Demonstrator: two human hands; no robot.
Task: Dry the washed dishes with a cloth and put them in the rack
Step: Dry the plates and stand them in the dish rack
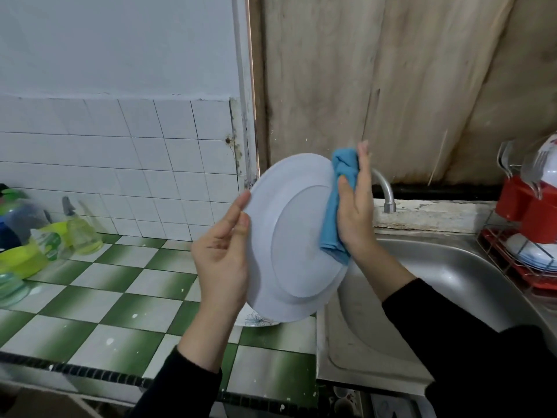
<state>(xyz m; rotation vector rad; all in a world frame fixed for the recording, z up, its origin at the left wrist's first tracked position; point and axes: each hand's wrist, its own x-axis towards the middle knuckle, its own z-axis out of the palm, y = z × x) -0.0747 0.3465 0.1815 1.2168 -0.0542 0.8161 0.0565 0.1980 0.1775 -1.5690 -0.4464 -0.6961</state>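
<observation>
A white plate (297, 236) is held upright in the middle, its underside facing me. My left hand (223, 251) grips the plate's left rim, thumb on the near side. My right hand (355, 206) presses a folded blue cloth (337, 203) against the plate's right rim, thumb on the cloth and fingers straight behind it. Below the held plate, another plate with a flower print (256, 320) lies on the counter, mostly hidden. At the far right a red dish rack (518, 260) holds white plates (530, 254) and a red cutlery holder (527, 206) with spoons.
A steel sink (428, 285) lies under my right arm, with a curved tap (385, 191) behind it. The green-and-white tiled counter (114, 297) stretches left. Soap bottles and a yellow-green tub (45, 236) crowd the far left by the tiled wall.
</observation>
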